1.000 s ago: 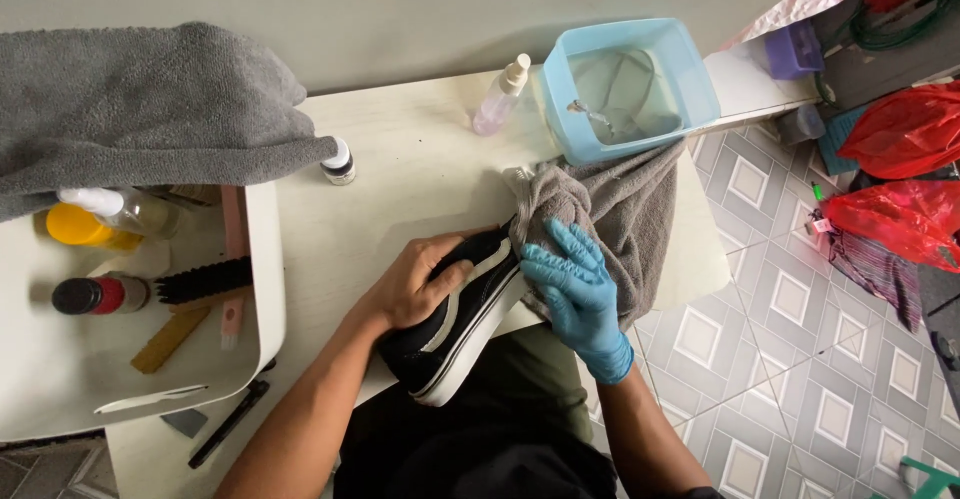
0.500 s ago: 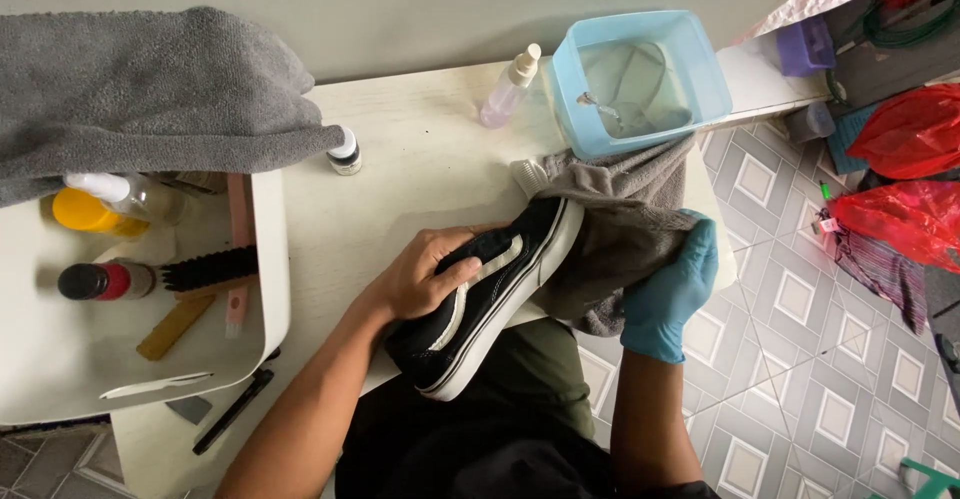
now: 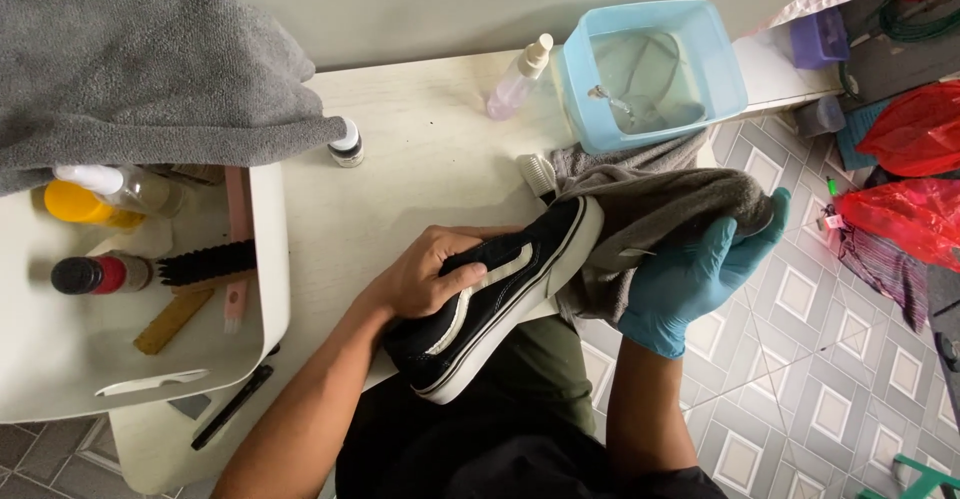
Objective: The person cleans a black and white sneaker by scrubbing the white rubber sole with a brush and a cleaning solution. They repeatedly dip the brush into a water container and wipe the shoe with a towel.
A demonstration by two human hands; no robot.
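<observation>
The gloved right hand [image 3: 690, 279] now sits lower right, off the sneaker [image 3: 500, 294], gripping the grey cloth [image 3: 660, 214] beside its toe.

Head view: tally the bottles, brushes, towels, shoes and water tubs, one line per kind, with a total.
Bottles: 5 (spray bottle, small dark-capped bottle, yellow bottle, clear bottle, red bottle)
Brushes: 2 (black brush, white brush)
Towels: 2 (folded grey towel, grey cloth)
Shoes: 1 (black shoe)
Tubs: 1 (blue tub)
Total: 11

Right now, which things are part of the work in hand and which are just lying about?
In use: black sneaker in left hand; grey cloth in gloved right hand.

Lying about: blue water tub, spray bottle, grey towel, brush, white tray.
</observation>
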